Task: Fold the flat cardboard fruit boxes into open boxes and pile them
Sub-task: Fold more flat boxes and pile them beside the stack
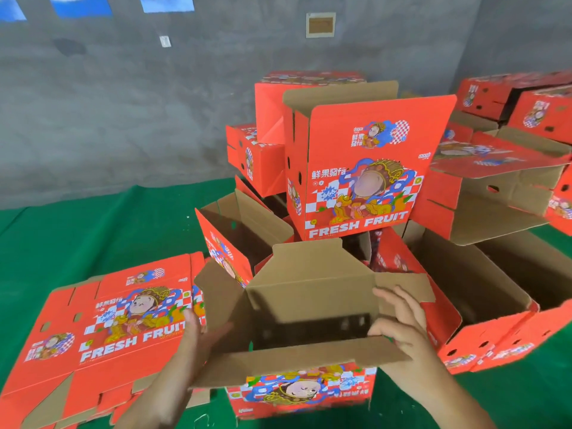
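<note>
Half-formed box point(306, 308) just ahead of the flat stack point(102, 323). Right hand point(399, 323) curled over its right flap; left hand point(198, 332) flat against the left flap (blurred). Fold side flaps inward squarely, then lock.

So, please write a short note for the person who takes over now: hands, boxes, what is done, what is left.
Left hand: open, pressing the left flap of the box in work.
Right hand: fingers curled over its right flap.
That box stands on the green floor, flaps not yet folded in.
Done: folded boxes piled behind.
Left: finish this box, pile it, then the flat stack at left.
</note>
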A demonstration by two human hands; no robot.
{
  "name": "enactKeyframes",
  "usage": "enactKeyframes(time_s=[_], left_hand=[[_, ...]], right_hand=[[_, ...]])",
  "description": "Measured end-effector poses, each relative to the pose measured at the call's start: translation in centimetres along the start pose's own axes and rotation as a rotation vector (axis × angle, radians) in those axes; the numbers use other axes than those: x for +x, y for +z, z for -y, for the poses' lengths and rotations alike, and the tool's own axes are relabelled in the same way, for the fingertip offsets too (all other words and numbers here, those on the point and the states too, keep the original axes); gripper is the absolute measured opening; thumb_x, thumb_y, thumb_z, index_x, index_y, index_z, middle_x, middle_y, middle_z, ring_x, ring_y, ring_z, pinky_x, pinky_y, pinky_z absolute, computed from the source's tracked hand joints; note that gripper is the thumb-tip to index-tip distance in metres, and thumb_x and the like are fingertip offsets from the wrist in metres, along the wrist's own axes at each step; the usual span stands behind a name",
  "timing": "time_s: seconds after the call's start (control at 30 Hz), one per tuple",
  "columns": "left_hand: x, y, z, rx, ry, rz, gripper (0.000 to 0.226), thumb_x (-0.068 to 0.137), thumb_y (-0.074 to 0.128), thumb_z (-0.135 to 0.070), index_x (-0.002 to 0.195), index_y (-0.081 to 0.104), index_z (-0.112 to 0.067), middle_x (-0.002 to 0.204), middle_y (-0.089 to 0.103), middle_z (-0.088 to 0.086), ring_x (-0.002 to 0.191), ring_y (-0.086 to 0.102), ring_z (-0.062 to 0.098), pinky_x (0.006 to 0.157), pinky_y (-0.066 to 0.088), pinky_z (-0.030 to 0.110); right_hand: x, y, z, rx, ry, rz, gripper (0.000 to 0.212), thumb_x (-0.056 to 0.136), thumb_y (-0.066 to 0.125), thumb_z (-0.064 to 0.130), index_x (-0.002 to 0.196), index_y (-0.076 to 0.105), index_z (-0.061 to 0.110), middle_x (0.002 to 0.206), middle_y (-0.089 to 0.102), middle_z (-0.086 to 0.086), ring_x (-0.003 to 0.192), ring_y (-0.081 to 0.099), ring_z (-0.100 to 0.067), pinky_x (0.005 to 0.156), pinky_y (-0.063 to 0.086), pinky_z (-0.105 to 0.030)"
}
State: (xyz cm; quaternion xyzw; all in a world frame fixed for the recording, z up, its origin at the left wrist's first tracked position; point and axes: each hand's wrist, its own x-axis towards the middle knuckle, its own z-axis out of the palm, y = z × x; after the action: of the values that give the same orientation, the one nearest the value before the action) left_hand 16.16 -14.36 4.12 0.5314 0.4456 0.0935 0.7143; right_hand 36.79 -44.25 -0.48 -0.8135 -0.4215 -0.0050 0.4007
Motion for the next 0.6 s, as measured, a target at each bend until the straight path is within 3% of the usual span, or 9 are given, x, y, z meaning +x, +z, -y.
enactKeyframes(time_s=[0.07,0.1,0.13,0.2,0.27,0.4,0.47,0.53,0.6], left_hand=[[0.4,0.3,-0.2,0.000,0.122,-0.090,0.055,0.093,0.043,-0.055,0.123,0.048,-0.010,0.080,0.066,0.026,0.085,0.069,0.012,0.072,0.045,0.021],[0.5,0.3,0.4,-0.026,0.169,-0.079,0.035,0.103,0.039,-0.044,0.118,0.049,-0.013,0.075,0.061,0.015,0.072,0.063,0.008,0.066,0.044,0.019],[0.1,0.7,0.8,-0.035,0.211,-0.046,0.044,0.109,0.023,-0.045,0.111,0.054,-0.013,0.081,0.058,0.012,0.071,0.062,0.009,0.071,0.046,0.019],[0.4,1.2,1.5,0.185,0.287,-0.121,0.066,0.111,0.008,-0.041,0.118,0.057,0.001,0.114,0.060,0.026,0.100,0.068,0.014,0.098,0.044,0.025],[0.2,1.0,2.2,0.097,0.207,-0.212,0.060,0.112,0.021,-0.036,0.145,0.042,0.010,0.150,0.041,0.037,0.138,0.049,0.034,0.114,0.033,0.040],[0.3,1.6,1.5,0.155,0.165,-0.422,0.057,0.107,0.043,-0.044,0.136,0.054,0.004,0.134,0.052,0.035,0.116,0.053,0.045,0.105,0.038,0.048],[0.4,2.2,2.1,0.260,0.253,-0.419,0.057,0.101,0.050,-0.060,0.141,0.055,-0.019,0.127,0.053,0.011,0.109,0.046,0.028,0.100,0.035,0.041],[-0.8,2.5,3.3,0.360,0.414,-0.332,0.067,0.084,0.040,-0.082,0.143,0.047,-0.052,0.123,0.046,-0.011,0.115,0.038,0.011,0.103,0.029,0.036],[-1.4,3.0,4.0,0.352,0.499,-0.349,0.068,0.082,0.049,-0.078,0.147,0.040,-0.059,0.117,0.046,-0.006,0.107,0.042,0.006,0.099,0.030,0.029]], right_hand=[[0.0,0.0,0.4,-0.060,0.047,-0.095,0.010,0.081,0.066,0.062,0.073,0.062,0.063,0.159,0.035,0.018,0.154,0.008,-0.010,0.117,-0.001,-0.013],[0.0,-0.2,1.1,-0.050,0.111,-0.140,0.012,0.088,0.064,0.062,0.077,0.068,0.061,0.160,0.035,0.013,0.152,0.008,-0.010,0.117,0.000,-0.016],[0.2,-0.4,1.5,-0.028,0.161,-0.169,0.021,0.093,0.062,0.061,0.082,0.076,0.051,0.160,0.035,0.009,0.151,0.009,-0.014,0.116,0.004,-0.021],[0.4,-0.4,1.9,0.014,0.245,-0.234,0.033,0.088,0.060,0.053,0.083,0.083,0.031,0.163,0.031,0.006,0.148,0.011,-0.023,0.115,0.011,-0.030],[0.3,-0.3,2.5,0.022,0.261,-0.254,0.030,0.084,0.058,0.051,0.086,0.082,0.033,0.165,0.026,0.007,0.149,0.011,-0.023,0.115,0.014,-0.032],[0.4,0.2,3.4,0.137,0.352,-0.248,0.026,0.093,0.057,0.064,0.087,0.076,0.049,0.168,0.016,0.017,0.155,0.005,-0.013,0.121,0.014,-0.039],[0.7,0.5,3.2,0.228,0.336,-0.266,0.029,0.095,0.052,0.064,0.088,0.076,0.049,0.164,0.034,0.011,0.153,0.022,-0.014,0.122,0.020,-0.043],[0.7,1.1,3.1,0.360,0.275,-0.256,0.029,0.097,0.051,0.063,0.103,0.075,0.048,0.140,0.063,0.013,0.135,0.052,-0.009,0.112,0.041,-0.046],[0.4,1.6,2.9,0.350,0.258,-0.237,0.038,0.092,0.054,0.066,0.105,0.077,0.039,0.122,0.069,0.017,0.119,0.062,-0.007,0.100,0.052,-0.044]])
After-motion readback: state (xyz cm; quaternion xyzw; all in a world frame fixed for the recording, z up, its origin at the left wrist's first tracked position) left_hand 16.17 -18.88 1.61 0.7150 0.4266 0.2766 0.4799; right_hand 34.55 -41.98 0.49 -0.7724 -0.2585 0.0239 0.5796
